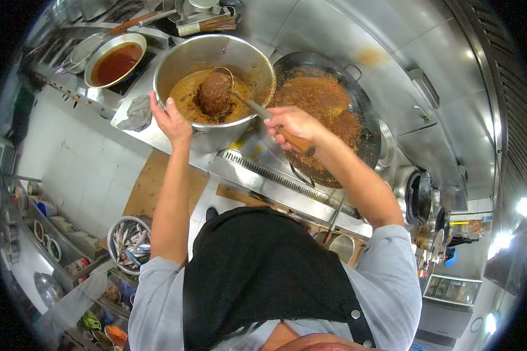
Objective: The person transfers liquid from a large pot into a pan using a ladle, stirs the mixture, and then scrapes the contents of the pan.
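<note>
My right hand point(295, 126) is wrapped round the wooden handle of a metal ladle point(257, 108). The ladle's bowl is over the pot, heaped with a dark brown, grainy mass point(215, 93). Below it, brown oily liquid point(184, 93) partly fills the tall steel pot point(255, 55). My left hand point(173, 123) is at the pot's near left rim, thumb over the edge and fingers along the outside. To the right of the pot, a large black wok point(366, 111) holds a reddish-brown, crumbly mixture in oil point(316, 96).
A bowl of reddish-brown liquid point(117, 63) stands left of the pot, near a strainer point(88, 50) and a brush point(208, 25). A grey cloth point(136, 114) lies on the counter edge. A basin of fish point(130, 243) is lower left. Pans point(418, 190) hang at right.
</note>
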Available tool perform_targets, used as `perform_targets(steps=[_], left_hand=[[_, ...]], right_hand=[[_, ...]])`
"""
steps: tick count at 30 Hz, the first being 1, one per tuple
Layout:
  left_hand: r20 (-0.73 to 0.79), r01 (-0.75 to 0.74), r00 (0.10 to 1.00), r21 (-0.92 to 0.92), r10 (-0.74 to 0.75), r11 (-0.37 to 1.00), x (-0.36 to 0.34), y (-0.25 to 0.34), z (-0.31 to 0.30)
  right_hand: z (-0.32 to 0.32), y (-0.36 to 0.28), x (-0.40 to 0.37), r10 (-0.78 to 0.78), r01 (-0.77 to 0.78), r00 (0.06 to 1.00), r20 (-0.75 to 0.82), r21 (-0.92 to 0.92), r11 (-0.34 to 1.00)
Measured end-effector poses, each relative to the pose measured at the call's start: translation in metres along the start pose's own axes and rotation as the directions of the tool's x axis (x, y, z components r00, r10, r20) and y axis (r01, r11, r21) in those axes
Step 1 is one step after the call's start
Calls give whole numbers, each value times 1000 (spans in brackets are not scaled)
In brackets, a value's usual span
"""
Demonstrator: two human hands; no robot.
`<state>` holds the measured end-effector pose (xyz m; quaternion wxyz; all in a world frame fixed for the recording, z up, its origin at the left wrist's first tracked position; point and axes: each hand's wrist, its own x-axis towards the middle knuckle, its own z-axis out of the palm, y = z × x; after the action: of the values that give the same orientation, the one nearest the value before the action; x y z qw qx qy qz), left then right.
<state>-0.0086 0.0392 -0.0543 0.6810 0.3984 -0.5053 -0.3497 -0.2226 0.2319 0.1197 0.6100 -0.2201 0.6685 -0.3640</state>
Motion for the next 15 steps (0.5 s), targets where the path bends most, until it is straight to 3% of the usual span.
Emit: perform_targets(steps=[2, 6, 9, 10, 12, 15], left_hand=[[-11, 18, 1000, -23, -18, 1000, -2, 6, 1], [-9, 25, 1000, -24, -25, 999, -3, 2, 1], [-13, 32, 999, -5, -32, 999, -1, 3, 2], [-15, 37, 999, -1, -37, 999, -2, 3, 3], [-13, 48, 999, -34, -49, 998, -3, 4, 4], [-6, 50, 999, -21, -50, 999, -1, 6, 4]], right_hand=[[-7, -6, 3, -40, 37, 999, -7, -242, 970], [-8, -2, -21, -233, 191, 972, 25, -660, 726], [-9, 28, -58, -553, 253, 832, -36, -863, 437], [-4, 35, -71, -593, 300, 803, -64, -816, 495], [-4, 67, -71, -693, 398, 718, -67, -777, 488], [-13, 99, -58, -589, 340, 804, -76, -755, 561]])
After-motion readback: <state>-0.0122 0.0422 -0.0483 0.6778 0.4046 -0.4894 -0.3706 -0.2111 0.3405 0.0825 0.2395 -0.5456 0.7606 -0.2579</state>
